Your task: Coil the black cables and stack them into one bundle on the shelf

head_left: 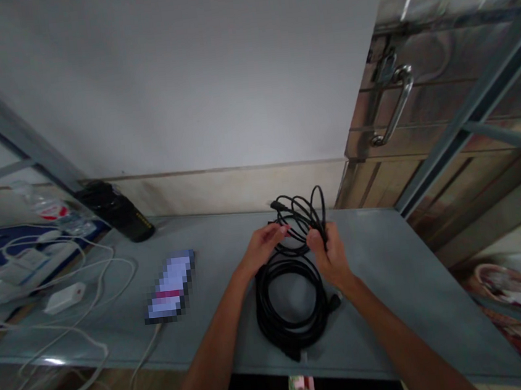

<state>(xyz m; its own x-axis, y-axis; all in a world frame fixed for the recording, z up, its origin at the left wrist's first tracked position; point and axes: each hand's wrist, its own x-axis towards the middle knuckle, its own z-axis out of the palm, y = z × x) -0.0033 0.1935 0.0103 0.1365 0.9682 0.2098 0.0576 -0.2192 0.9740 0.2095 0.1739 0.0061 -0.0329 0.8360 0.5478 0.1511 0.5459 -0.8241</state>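
Note:
A thin black cable (299, 206) hangs in loose loops above the grey tabletop. Its loops are gripped by my right hand (328, 247), with the thumb pressed over them. On the other side, my left hand (266, 247) pinches with thumb and fingertips at the left edge of the same loops; a small reddish spot shows at the fingertips. A connector end (279, 206) sticks out at the upper left of the bundle. Beneath both hands, a thicker black cable (265, 303) lies coiled in a ring on the table, its plug (334, 302) pointing right.
A phone (171, 286) with a lit, blurred screen lies left of my arms. Further left are a black bottle (120, 213), a clear plastic bottle (57, 210), a white adapter (65, 298) and tangled white cords. The grey table (405, 291) meets metal posts and a door at right.

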